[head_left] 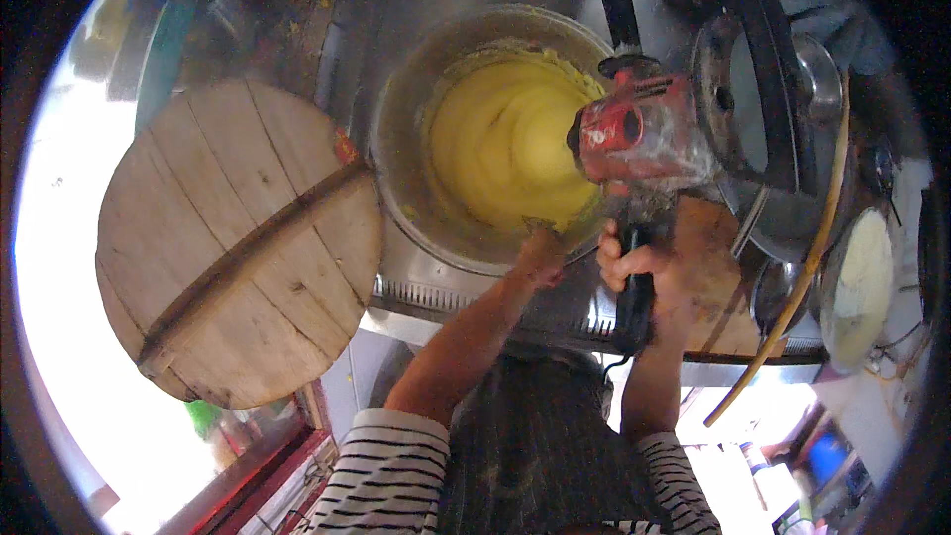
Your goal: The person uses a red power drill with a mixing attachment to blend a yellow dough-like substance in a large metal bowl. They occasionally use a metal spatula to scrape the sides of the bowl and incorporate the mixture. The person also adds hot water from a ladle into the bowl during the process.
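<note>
A large round metal pot [398, 193] holds a smooth yellow mash or batter [471, 154], with smears of it up the inner wall. My right hand [639, 272] is wrapped round the black grip of a red power drill [644, 134], dusted with pale residue. The drill's front end points left over the pot's right rim; its side handle sticks up at the far end. My left hand [540, 256] is closed at the pot's near rim. A small dark edge shows beyond its fingers, too unclear to name.
A round wooden lid [228, 267] with a crossbar stands left of the pot. To the right are a dark pan with a black bar across it [763, 89], a brown board [708, 287], a long wooden stick [807, 272] and a pale round dish [860, 287]. A cord hangs below the drill grip.
</note>
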A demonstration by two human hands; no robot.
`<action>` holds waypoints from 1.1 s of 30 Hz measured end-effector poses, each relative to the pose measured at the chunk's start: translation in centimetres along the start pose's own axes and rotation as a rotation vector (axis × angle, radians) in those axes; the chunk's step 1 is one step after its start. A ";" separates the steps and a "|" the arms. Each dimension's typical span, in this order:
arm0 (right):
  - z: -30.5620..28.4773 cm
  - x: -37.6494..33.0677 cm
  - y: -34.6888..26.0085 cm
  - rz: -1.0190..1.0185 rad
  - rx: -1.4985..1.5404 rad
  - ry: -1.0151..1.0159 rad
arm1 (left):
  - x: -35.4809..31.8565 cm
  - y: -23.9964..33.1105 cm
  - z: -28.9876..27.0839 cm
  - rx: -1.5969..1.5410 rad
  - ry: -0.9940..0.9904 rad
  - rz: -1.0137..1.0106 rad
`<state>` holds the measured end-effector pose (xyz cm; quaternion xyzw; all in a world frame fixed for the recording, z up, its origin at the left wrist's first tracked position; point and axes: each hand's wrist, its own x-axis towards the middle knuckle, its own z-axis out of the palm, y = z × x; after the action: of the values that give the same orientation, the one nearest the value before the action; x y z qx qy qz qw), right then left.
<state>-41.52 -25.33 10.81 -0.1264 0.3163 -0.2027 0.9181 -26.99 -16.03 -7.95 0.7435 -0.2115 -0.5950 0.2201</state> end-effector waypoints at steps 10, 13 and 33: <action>1.1 0.8 2.0 0.054 -0.052 -0.037 | -4.3 -2.3 -0.2 -0.568 -0.129 0.502; 3.2 1.5 2.8 0.048 -0.097 -0.079 | -9.4 -3.3 -7.4 -0.500 0.074 0.213; 4.8 7.2 2.7 0.109 -0.201 -0.086 | -18.8 -4.8 -20.7 0.721 0.485 0.424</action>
<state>-32.48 -25.66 9.72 -0.2090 0.3016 -0.1141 0.9232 -10.32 0.29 8.25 0.8303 -0.4936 -0.2355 0.1077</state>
